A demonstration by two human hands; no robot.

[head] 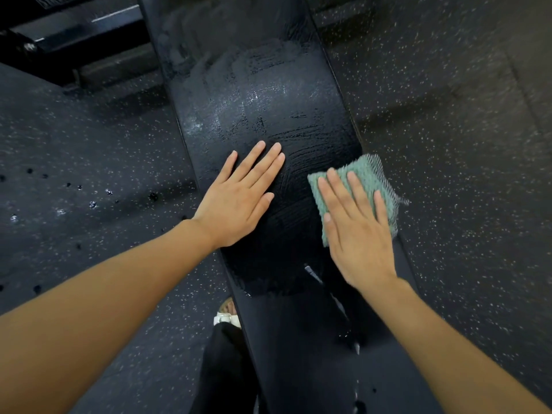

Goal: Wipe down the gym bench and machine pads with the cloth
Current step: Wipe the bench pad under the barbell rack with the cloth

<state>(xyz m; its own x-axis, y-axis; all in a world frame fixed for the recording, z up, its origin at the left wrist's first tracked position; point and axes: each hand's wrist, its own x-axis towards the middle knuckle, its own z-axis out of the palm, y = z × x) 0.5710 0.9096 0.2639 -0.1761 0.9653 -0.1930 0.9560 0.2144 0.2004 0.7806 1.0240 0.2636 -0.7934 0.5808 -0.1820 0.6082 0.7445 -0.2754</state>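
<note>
A long black padded gym bench (263, 94) runs from the top centre down to the bottom of the head view, with wet smear marks across its middle. My left hand (239, 195) lies flat on the pad near its left edge, fingers straight and together. My right hand (355, 228) presses flat on a folded green cloth (366, 177) at the bench's right edge. The cloth's frayed corner hangs a little past the edge.
Dark speckled rubber flooring (448, 130) surrounds the bench on both sides. A black metal machine frame (74, 40) stands at the top left. My foot in a white sandal (227, 316) and a dark trouser leg are beside the bench's left side, below my arms.
</note>
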